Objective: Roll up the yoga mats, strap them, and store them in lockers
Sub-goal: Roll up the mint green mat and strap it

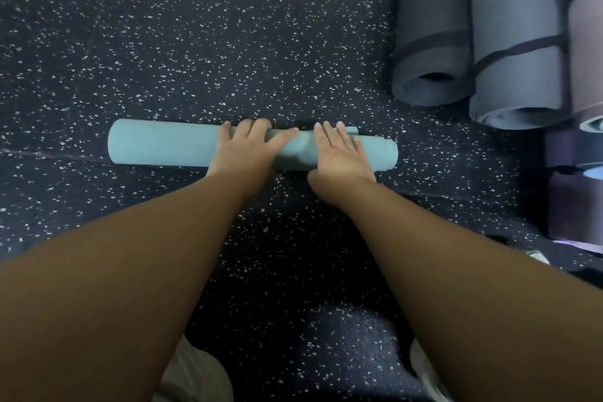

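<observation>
A teal yoga mat (156,142) lies rolled into a tube on the dark speckled floor, running left to right in the middle of the view. My left hand (248,147) rests palm down on top of the roll near its centre, fingers curled over the far side. My right hand (339,153) presses flat on the roll just to the right, fingers spread, thumb under the near side. The mat dents between the two hands. No strap shows on this roll.
At the upper right lie rolled mats bound with black straps: a dark grey one (430,26), a blue-grey one (518,36) and a mauve one (587,42). More purple mats (574,206) sit at the right edge. My shoes (195,375) show at the bottom.
</observation>
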A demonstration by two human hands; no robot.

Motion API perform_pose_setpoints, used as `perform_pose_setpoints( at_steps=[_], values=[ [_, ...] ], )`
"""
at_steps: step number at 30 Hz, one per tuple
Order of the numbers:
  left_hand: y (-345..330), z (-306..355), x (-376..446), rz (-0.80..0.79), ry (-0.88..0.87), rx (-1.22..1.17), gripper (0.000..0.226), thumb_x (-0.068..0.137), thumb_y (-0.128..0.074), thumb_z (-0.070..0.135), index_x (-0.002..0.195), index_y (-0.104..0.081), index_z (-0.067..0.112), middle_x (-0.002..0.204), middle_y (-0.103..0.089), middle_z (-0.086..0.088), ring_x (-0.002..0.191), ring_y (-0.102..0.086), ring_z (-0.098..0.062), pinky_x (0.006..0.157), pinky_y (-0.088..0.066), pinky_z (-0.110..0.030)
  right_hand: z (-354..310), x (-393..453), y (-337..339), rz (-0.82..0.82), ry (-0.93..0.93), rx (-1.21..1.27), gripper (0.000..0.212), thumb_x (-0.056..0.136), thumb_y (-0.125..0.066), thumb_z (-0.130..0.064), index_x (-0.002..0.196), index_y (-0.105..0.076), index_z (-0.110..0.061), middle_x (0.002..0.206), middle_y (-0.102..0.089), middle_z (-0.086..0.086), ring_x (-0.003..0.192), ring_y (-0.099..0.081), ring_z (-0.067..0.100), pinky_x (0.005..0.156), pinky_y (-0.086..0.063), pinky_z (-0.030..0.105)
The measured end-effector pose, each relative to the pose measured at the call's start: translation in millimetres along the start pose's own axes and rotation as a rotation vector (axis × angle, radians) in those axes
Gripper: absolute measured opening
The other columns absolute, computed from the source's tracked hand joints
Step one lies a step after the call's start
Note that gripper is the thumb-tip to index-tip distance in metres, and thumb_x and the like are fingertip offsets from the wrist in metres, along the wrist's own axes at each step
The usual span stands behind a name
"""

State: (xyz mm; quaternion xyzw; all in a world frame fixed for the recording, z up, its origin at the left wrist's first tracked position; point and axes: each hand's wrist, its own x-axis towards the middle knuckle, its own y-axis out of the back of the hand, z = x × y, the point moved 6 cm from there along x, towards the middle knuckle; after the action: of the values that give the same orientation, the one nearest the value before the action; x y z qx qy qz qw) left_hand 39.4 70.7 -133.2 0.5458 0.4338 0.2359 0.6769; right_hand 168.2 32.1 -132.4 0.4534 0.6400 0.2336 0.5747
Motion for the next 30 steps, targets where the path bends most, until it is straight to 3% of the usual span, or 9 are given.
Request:
perform_pose_setpoints(
  at_steps=[3, 6, 8, 11, 13, 18, 21, 24, 30],
  values=[
    [3.9, 2.1, 5.9, -0.021, 0.009, 0.011, 0.078, 0.093, -0.056, 0.026, 0.15, -0.005, 0.042, 0.146, -0.028, -0.003, 0.133, -0.028, -0.028, 0.113, -0.018, -0.053, 0.0, -11.3, -2.2, 0.151, 0.064, 0.036, 0.076, 0.088, -0.043, -0.01, 0.153, -0.004, -0.015, 0.161, 0.001, -0.002, 0.147, 0.01, 0.017, 0.119, 0.006, 0.035],
    [4.8, 1.3, 5.3, -0.058, 0.006, -0.012, 0.074, 0.093, -0.053, 0.026, 0.149, -0.007, 0.043, 0.145, -0.03, -0.002, 0.13, -0.03, -0.027, 0.11, -0.024, -0.05, 0.0, -31.3, -10.4, 0.356, 0.134, 0.12, 0.068, 0.078, -0.05, -0.002, 0.144, -0.034, -0.006, 0.154, -0.027, 0.01, 0.145, -0.017, 0.027, 0.118, -0.017, 0.044],
    [1.9, -0.6, 0.0, -0.104, -0.008, -0.059, 0.07, 0.095, -0.051, 0.029, 0.148, -0.009, 0.045, 0.144, -0.031, 0.0, 0.129, -0.03, -0.026, 0.107, -0.026, -0.048, 2.7, -42.2, -16.6, 0.503, 0.166, 0.128, 0.056, 0.07, -0.049, -0.005, 0.125, -0.054, -0.002, 0.134, -0.051, 0.015, 0.127, -0.045, 0.033, 0.107, -0.038, 0.046],
    [-3.6, -2.5, -13.0, -0.165, -0.075, -0.104, 0.065, 0.095, -0.049, 0.039, 0.147, -0.012, 0.047, 0.141, -0.032, 0.002, 0.127, -0.031, -0.025, 0.106, -0.027, -0.048, 4.7, -51.6, -23.0, 0.551, 0.144, 0.097, 0.047, 0.068, -0.04, -0.016, 0.109, -0.062, -0.005, 0.112, -0.061, 0.013, 0.103, -0.057, 0.032, 0.087, -0.05, 0.042],
    [-7.4, -3.8, -20.5, -0.197, -0.1, -0.142, 0.065, 0.093, -0.05, 0.045, 0.147, -0.013, 0.048, 0.138, -0.035, 0.003, 0.126, -0.033, -0.024, 0.106, -0.027, -0.047, 3.4, -55.0, -24.7, 0.563, 0.124, 0.084, 0.043, 0.069, -0.042, -0.018, 0.105, -0.063, -0.008, 0.108, -0.062, 0.011, 0.1, -0.057, 0.029, 0.085, -0.05, 0.04],
    [-12.2, -3.3, -27.1, -0.235, -0.118, -0.164, 0.07, 0.09, -0.051, 0.05, 0.148, -0.012, 0.046, 0.137, -0.036, 0.004, 0.127, -0.034, -0.022, 0.112, -0.023, -0.049, 0.1, -63.2, -35.5, 0.527, 0.071, 0.09, 0.049, 0.071, -0.036, -0.022, 0.112, -0.061, -0.011, 0.114, -0.061, 0.007, 0.109, -0.05, 0.024, 0.1, -0.036, 0.038],
    [-10.8, 1.4, -23.2, -0.249, -0.127, -0.161, 0.073, 0.085, -0.054, 0.048, 0.148, -0.018, 0.037, 0.133, -0.037, 0.0, 0.126, -0.035, -0.021, 0.11, -0.024, -0.046, 0.4, -65.3, -41.8, 0.496, 0.094, 0.124, 0.053, 0.07, -0.052, -0.013, 0.123, -0.056, -0.007, 0.124, -0.057, 0.01, 0.121, -0.042, 0.024, 0.105, -0.042, 0.047],
    [-9.4, 12.3, -17.3, -0.232, -0.139, -0.172, 0.075, 0.082, -0.058, 0.043, 0.147, -0.021, 0.029, 0.136, -0.036, 0.001, 0.128, -0.035, -0.02, 0.106, -0.028, -0.042, 0.4, -62.7, -43.2, 0.445, 0.097, 0.133, 0.062, 0.066, -0.063, -0.004, 0.127, -0.054, -0.004, 0.128, -0.055, 0.012, 0.124, -0.048, 0.029, 0.105, -0.04, 0.05],
    [-13.2, 23.1, -10.0, -0.199, -0.108, -0.076, 0.087, 0.084, -0.063, 0.046, 0.15, -0.01, 0.029, 0.142, -0.033, 0.0, 0.129, -0.034, -0.022, 0.105, -0.033, -0.042, 3.4, -56.1, -37.3, 0.362, 0.12, 0.174, 0.071, 0.071, -0.061, -0.004, 0.14, -0.043, -0.005, 0.145, -0.042, 0.01, 0.139, -0.032, 0.027, 0.118, -0.019, 0.044]
  ],
)
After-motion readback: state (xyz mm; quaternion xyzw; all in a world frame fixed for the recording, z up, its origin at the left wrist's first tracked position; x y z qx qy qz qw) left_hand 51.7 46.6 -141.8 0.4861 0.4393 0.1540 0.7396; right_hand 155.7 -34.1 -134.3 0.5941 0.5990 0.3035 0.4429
